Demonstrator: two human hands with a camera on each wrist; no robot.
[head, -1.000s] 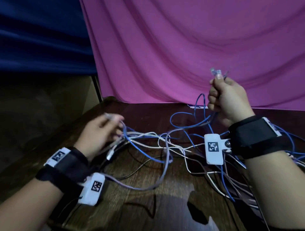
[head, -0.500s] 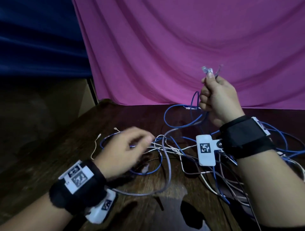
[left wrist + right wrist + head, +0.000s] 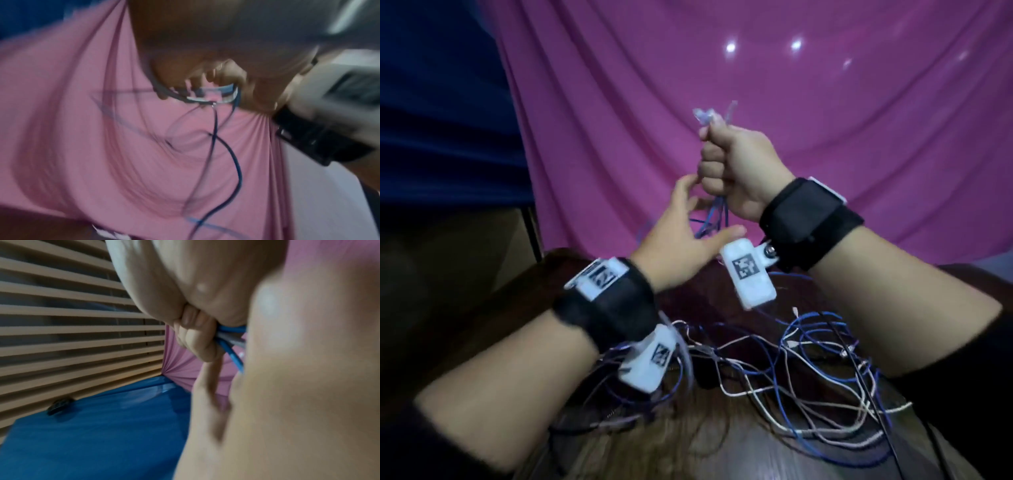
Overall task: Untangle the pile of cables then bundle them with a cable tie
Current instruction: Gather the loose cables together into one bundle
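My right hand (image 3: 732, 164) is raised as a fist gripping the ends of several blue and grey cables (image 3: 230, 340). Their clear plugs (image 3: 705, 114) stick out above the thumb. The held strands (image 3: 714, 216) hang from the fist down to the tangled pile of blue, white and grey cables (image 3: 808, 370) on the dark wooden table (image 3: 688, 445). My left hand (image 3: 681, 233) is open just under the right fist, fingers up and thumb spread, on either side of the hanging strands. In the left wrist view the strands (image 3: 236, 162) drop from the right fist (image 3: 216, 76).
A pink curtain (image 3: 825, 120) hangs behind the table, with dark blue cloth (image 3: 441, 102) to its left. White tagged camera units (image 3: 751, 277) hang from both wrists above the pile. Horizontal slats (image 3: 72, 321) show in the right wrist view.
My left hand left the pile on the table and rose to just beneath the right fist. The right hand lifted the held cable ends higher, pulling the strands taut.
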